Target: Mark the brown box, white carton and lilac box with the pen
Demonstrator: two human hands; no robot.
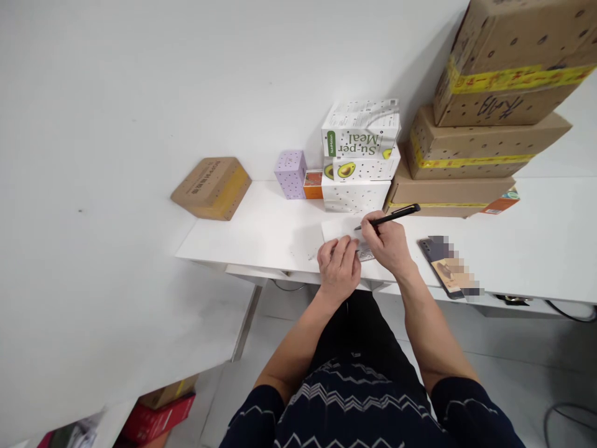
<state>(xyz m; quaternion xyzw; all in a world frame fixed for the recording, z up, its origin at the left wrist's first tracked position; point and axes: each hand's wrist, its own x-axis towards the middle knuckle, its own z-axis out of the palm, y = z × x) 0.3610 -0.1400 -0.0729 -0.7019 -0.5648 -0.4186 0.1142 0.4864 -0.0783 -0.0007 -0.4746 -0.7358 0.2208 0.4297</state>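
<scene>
My right hand (387, 242) grips a black pen (392, 216), its tip down on a white sheet of paper (338, 229) lying on the white table (261, 233). My left hand (339, 266) rests flat on the near edge of that paper with its fingers stretched out. The two hands touch each other over the paper's lower part, which they hide.
Behind the paper stand stacked white food boxes (360, 155), a small purple dotted box (290, 174) and a small orange box (313, 185). Large taped cardboard boxes (485, 124) pile at the right. A phone (443, 264) lies to the right; a flat cardboard box (212, 188) at left.
</scene>
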